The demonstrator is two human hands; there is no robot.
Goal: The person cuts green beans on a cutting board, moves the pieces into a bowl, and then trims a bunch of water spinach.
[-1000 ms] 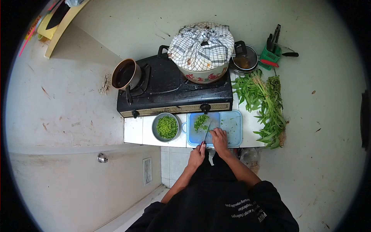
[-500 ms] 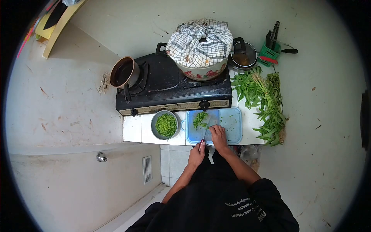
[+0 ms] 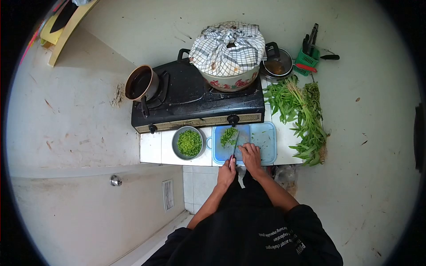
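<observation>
My left hand [image 3: 226,174] is closed around the handle of a knife [image 3: 235,144], its blade pointing away from me over a blue cutting board [image 3: 269,153]. On the board, left of the blade, lies a small heap of chopped greens [image 3: 228,136]. Just right of the knife, my right hand [image 3: 251,158] rests on the board with its fingers bent and pressed together; whatever is under the fingertips is too small to make out. A grey bowl [image 3: 175,154] filled with chopped greens [image 3: 189,142] stands to the left of the board.
Behind the board is a black gas stove [image 3: 186,95] bearing a small saucepan [image 3: 148,88] and a large cloth-wrapped pot [image 3: 235,80]. Leafy greens [image 3: 301,115] lie on the right. A green utensil basket [image 3: 306,60] and a lidded pan [image 3: 278,66] stand behind them.
The knife blade has shifted slightly left and away from my right fingertips. My right hand stays almost in place on the board. The whole view has moved a little.
</observation>
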